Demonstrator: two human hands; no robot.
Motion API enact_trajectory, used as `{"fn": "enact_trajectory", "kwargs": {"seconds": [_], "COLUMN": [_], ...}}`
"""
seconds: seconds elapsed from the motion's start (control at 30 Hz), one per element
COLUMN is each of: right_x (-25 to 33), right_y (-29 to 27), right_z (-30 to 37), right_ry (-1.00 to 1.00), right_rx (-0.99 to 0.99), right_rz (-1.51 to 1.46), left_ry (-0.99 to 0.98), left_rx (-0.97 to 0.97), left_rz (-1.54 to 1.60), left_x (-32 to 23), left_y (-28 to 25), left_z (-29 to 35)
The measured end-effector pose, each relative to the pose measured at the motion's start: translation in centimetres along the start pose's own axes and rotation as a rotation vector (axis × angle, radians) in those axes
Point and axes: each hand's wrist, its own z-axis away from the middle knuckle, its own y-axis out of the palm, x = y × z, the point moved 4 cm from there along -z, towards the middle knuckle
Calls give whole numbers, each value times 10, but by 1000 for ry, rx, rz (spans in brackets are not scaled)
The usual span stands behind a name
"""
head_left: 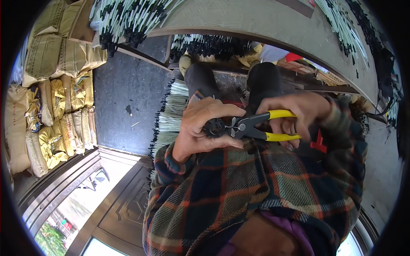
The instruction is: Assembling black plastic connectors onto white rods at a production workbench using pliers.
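Just in front of my chest, my left hand (194, 123) is closed round a round black part (214, 127), its fingers and thumb along either side. My right hand (305, 113) grips pliers (252, 126) with dark jaws and yellow handles. The handles are spread apart, with fingers between and around them. The tips of the jaws reach the edge of the black part, where a small pale metal piece shows; I cannot tell whether they bite on it.
Bundles of pale rods with black ends (171, 115) are stacked beside my left leg. More rod bundles (132, 19) lie on the table (239, 19) ahead. Stacked tan sacks (47, 55) stand at the left, near a brown door (128, 205). A red piece (318, 143) lies beside my right forearm.
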Motion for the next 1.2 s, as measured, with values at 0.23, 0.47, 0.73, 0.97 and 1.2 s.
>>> {"fn": "enact_trajectory", "kwargs": {"seconds": [0.23, 0.47, 0.73, 0.97, 1.2], "right_x": [20, -3, -6, 25, 14], "right_y": [13, 12, 14, 13, 13], "right_z": [13, 11, 16, 22, 8], "right_ry": [-152, -161, -128, -443, -311], "right_rx": [-386, -53, -169, -565, -976], "right_rz": [862, -124, 320, 1179, 1501], "left_ry": [-71, -110, -147, -106, -123], "left_rx": [-99, 147, 83, 14, -165], "left_rz": [-18, 109, 89, 113, -80], "left_x": [6, 6, 1, 12, 7], "left_y": [-7, -6, -13, -8, -2], "left_z": [3, -6, -9, -4, -2]}}
